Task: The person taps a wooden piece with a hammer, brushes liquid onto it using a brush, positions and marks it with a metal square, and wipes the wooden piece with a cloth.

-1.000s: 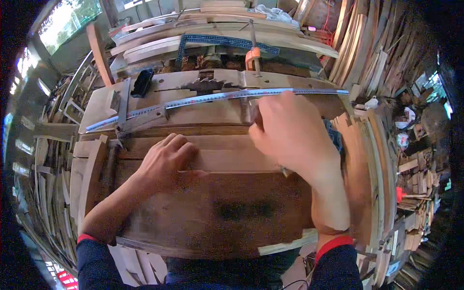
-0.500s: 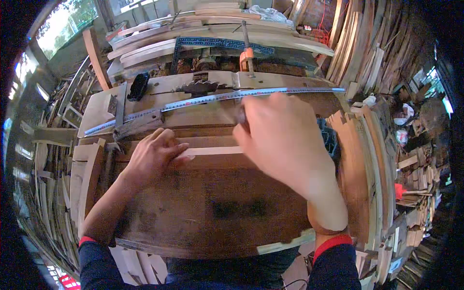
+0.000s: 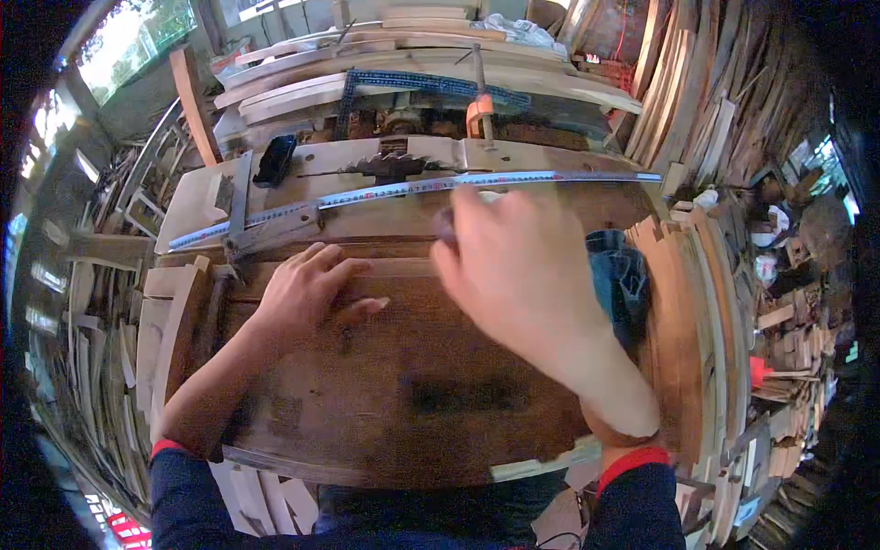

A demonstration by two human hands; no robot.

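Observation:
My left hand [image 3: 316, 291] rests on the brown wooden panel [image 3: 367, 394], thumb and forefinger apart, with nothing visible between them. My right hand [image 3: 527, 275] is closed round a dark rounded handle [image 3: 445, 225], smeared by motion; the rest of that tool cannot be made out. Beyond both hands a white measuring tape [image 3: 394, 191] with printed figures lies across the bench. A try square [image 3: 240, 197] overlaps its left part. Right of my right forearm sits a dark blue bundle [image 3: 623, 275], partly hidden.
A black object [image 3: 275, 160] stands at the bench's back left. An orange clamp [image 3: 479, 112] rises behind the tape, near a dark framing square [image 3: 431, 82]. Boards [image 3: 678, 293] line the right side, and wood scraps [image 3: 788, 367] are heaped beyond. Stacked planks [image 3: 412, 55] fill the back.
The pale strip seen between my hands no longer shows. My left hand has shifted right, its fingers more spread. My right hand has moved slightly left with the dark handle. The view has shifted slightly.

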